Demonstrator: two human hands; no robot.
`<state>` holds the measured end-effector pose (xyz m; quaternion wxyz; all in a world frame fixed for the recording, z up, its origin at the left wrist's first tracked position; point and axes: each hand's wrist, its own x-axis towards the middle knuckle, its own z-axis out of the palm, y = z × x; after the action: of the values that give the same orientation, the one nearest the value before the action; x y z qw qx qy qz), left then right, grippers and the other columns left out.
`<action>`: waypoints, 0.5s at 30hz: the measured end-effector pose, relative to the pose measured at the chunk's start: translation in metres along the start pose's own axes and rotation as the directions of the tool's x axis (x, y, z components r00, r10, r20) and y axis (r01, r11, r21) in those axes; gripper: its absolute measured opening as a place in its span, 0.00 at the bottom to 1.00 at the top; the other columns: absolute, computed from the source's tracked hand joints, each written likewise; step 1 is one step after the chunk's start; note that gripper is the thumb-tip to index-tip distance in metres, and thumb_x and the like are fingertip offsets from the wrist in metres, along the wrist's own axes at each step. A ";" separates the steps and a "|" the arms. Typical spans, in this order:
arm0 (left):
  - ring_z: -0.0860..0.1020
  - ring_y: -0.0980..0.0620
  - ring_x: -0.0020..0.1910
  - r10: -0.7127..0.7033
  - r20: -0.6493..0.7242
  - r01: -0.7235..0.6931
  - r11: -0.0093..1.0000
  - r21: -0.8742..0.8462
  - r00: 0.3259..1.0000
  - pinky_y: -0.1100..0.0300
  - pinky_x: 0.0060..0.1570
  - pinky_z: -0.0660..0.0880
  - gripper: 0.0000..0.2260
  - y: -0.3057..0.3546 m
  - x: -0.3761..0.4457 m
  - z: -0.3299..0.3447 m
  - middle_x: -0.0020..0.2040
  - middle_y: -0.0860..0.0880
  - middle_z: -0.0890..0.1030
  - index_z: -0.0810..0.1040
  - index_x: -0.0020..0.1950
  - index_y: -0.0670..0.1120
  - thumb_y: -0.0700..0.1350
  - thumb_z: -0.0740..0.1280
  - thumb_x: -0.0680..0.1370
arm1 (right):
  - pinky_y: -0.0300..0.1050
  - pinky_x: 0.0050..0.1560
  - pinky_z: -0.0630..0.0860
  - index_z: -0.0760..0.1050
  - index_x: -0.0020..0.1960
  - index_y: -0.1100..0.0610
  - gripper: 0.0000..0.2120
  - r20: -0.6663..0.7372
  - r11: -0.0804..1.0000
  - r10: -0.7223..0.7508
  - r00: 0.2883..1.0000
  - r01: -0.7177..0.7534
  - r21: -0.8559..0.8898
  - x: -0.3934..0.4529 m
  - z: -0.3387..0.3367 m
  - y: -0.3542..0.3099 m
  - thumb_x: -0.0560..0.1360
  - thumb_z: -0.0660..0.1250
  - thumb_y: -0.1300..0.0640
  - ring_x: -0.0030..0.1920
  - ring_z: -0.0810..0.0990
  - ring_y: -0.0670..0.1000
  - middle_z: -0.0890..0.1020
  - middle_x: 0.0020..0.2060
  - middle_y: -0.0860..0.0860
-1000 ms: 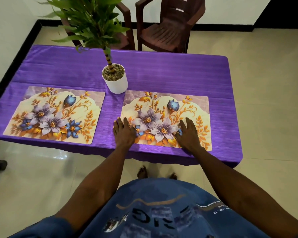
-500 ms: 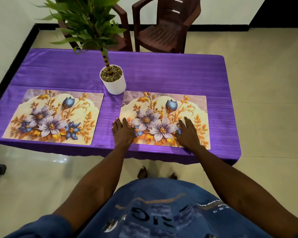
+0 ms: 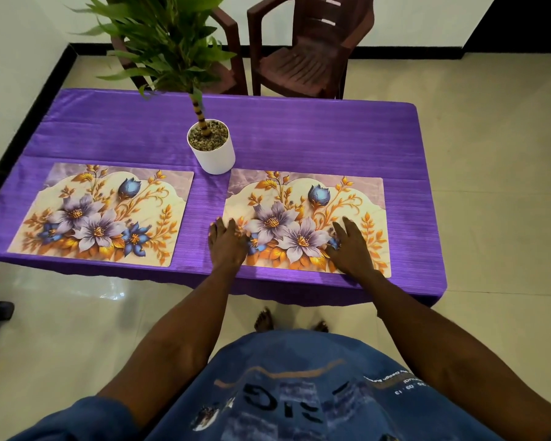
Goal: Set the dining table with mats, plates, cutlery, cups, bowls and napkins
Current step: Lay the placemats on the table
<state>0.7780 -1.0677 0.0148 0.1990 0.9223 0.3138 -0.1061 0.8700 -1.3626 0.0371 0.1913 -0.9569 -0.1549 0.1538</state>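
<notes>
Two floral place mats lie side by side on the purple-clothed table (image 3: 299, 135). The left mat (image 3: 102, 214) lies flat near the front left edge. On the right mat (image 3: 306, 221) both my hands rest palm down. My left hand (image 3: 228, 245) lies flat over the mat's near left corner, fingers spread. My right hand (image 3: 350, 248) presses flat on the mat's near right part. Neither hand grips anything. No plates, cutlery, cups, bowls or napkins are in view.
A white pot with a tall green plant (image 3: 212, 146) stands just behind the gap between the mats. Two dark brown plastic chairs (image 3: 303, 55) stand beyond the table's far edge. Tiled floor surrounds the table; my bare feet show below its near edge.
My hands stay flat on the right mat in nearly the same spots. The view has shifted slightly, with the table sitting a little lower in frame.
</notes>
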 end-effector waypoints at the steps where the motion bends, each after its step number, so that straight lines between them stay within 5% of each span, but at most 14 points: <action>1: 0.47 0.41 0.79 -0.010 0.013 0.010 1.000 0.000 1.000 0.47 0.76 0.49 0.28 0.000 0.000 -0.001 0.80 0.42 0.52 0.60 0.78 0.48 0.55 0.62 0.80 | 0.54 0.76 0.54 0.59 0.77 0.56 0.32 -0.001 1.000 -0.001 1.000 0.001 0.006 0.000 0.000 0.000 0.79 0.63 0.45 0.78 0.54 0.57 0.55 0.78 0.55; 9: 0.48 0.39 0.78 0.002 0.025 -0.007 0.980 0.201 1.000 0.43 0.76 0.49 0.23 -0.028 0.026 0.031 0.79 0.45 0.57 0.72 0.70 0.54 0.61 0.58 0.77 | 0.54 0.75 0.54 0.60 0.77 0.55 0.32 -0.002 1.000 0.011 1.000 -0.011 0.013 0.000 0.003 0.006 0.78 0.64 0.43 0.78 0.54 0.57 0.56 0.78 0.54; 15: 0.47 0.40 0.79 -0.029 -0.024 0.028 0.998 -0.064 0.999 0.47 0.76 0.49 0.29 0.006 -0.009 -0.004 0.80 0.42 0.51 0.59 0.78 0.47 0.53 0.63 0.80 | 0.55 0.75 0.56 0.61 0.77 0.55 0.32 -0.017 1.000 0.002 1.000 -0.002 0.028 -0.001 0.002 0.006 0.78 0.65 0.44 0.77 0.56 0.57 0.57 0.78 0.55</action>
<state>0.7754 -1.0748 0.0234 0.2226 0.9122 0.3327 -0.0874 0.8697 -1.3679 0.0329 0.2060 -0.9555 -0.1502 0.1482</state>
